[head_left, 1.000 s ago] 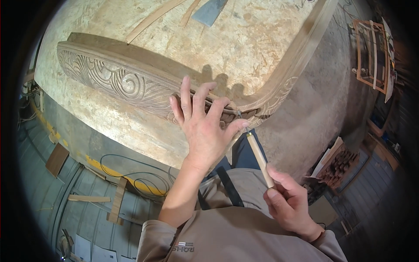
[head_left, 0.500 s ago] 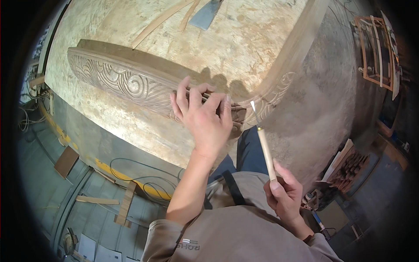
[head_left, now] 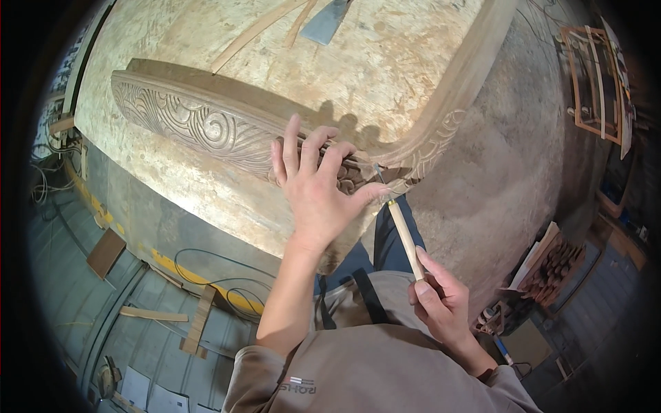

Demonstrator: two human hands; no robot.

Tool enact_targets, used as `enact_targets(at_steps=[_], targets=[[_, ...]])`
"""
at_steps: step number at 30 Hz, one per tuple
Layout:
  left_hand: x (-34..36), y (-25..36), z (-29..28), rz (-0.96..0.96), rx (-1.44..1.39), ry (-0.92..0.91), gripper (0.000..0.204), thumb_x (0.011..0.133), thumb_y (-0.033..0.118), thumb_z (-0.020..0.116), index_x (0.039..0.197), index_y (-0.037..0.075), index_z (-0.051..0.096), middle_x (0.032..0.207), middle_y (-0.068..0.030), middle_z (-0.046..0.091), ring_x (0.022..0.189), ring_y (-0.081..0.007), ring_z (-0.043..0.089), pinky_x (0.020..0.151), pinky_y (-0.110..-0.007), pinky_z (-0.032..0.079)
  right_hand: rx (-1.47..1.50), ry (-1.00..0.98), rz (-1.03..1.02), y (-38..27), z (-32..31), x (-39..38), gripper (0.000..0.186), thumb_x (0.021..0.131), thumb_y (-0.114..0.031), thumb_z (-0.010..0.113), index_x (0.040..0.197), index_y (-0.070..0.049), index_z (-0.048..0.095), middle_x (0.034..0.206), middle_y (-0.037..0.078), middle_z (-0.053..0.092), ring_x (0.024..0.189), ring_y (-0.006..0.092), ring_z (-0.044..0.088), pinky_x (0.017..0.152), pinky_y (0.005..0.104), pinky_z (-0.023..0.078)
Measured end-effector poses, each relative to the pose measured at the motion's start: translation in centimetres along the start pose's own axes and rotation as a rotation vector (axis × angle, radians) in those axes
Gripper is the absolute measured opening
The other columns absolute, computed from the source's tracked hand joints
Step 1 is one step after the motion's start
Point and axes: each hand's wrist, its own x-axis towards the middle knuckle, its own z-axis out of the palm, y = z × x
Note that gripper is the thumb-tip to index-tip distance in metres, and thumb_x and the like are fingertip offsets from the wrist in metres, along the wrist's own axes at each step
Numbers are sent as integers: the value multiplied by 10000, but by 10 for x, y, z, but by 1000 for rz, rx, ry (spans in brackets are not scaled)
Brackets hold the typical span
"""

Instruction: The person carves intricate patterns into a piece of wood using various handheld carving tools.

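Observation:
A curved wooden piece with swirling relief carving (head_left: 196, 127) lies on the worktable (head_left: 165, 186), its corner close to my body. My left hand (head_left: 318, 196) rests on it near the bend, fingers spread, the thumb stretched toward the blade of a carving chisel. The chisel (head_left: 405, 237) has a pale wooden handle, a brass-coloured collar and a slim metal blade. Gripped around the rear of that handle is my right hand (head_left: 441, 296). The blade's tip is at the carved bend, just beyond my left thumb; whether it touches the wood I cannot tell.
A flat metal scraper blade (head_left: 326, 22) and thin wooden strips (head_left: 255, 36) lie at the table's far side. Cables (head_left: 206, 265) hang along the near left edge above wood offcuts (head_left: 200, 320) on the floor. Wooden frames (head_left: 592, 82) stand at the right.
The chisel has moved left and its tip has come down to the carved bend. My left thumb has swung out toward the blade. The carved piece has shifted slightly.

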Motion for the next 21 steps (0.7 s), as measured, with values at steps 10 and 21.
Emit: enact_targets(at_steps=[10,21], targets=[[1,2,2,-19,8,-1,652,631,636,862,1017,135,708,1296,-62,576,1457,-421,343,1180,-642,163,83,-24,95,-17,-4,0,514,1031,-33,521,1542,-46,462,826,7,598,639,34,469,563,192,406],[5,7,-2,-45,-2,-24,681,662,691,834,996,113,697,1297,-83,577,1460,-447,325,1183,-621,165,26,-66,85,-33,-25,4,535,1010,3,521,1541,-30,466,805,7,594,693,56,489,641,219,420]])
